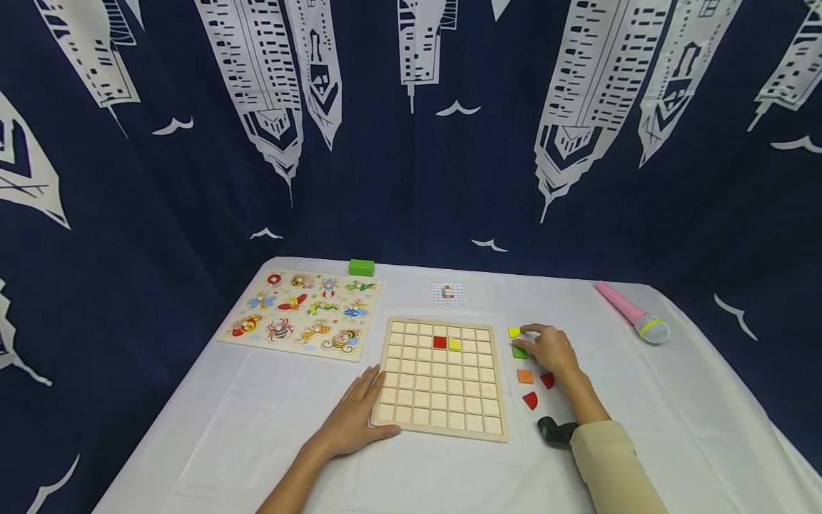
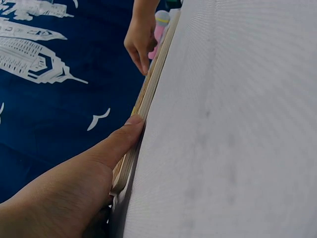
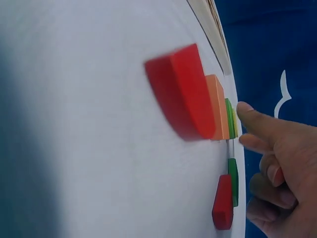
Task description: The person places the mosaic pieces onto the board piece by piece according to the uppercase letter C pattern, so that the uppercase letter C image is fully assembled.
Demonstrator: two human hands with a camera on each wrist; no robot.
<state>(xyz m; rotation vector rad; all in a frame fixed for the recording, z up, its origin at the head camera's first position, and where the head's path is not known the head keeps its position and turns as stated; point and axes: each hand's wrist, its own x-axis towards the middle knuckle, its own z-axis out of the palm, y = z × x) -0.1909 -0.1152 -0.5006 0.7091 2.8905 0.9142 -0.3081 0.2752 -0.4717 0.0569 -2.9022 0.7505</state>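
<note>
A wooden grid board point(image 1: 439, 421) lies mid-table, with a red square point(image 1: 439, 343) and a yellow square point(image 1: 454, 344) side by side in its upper cells. My left hand point(image 1: 352, 414) rests against its lower left corner, fingers along the side and thumb point(image 2: 121, 139) on the front edge. To the right of the board, my right hand point(image 1: 554, 351) reaches over a yellow piece point(image 1: 514, 332) and a green piece point(image 1: 519, 353). Its index finger and thumb are extended and apart; the other fingers curl toward the palm. An orange square point(image 1: 525, 376) and red rounded pieces point(image 1: 530, 400) lie nearer me.
A wooden insect puzzle point(image 1: 302, 314) lies at the left, with a green block point(image 1: 362, 268) behind it. Behind the board is a small pattern card point(image 1: 447, 293). A pink microphone point(image 1: 632, 312) lies far right. A dark object point(image 1: 554, 432) is by the right forearm.
</note>
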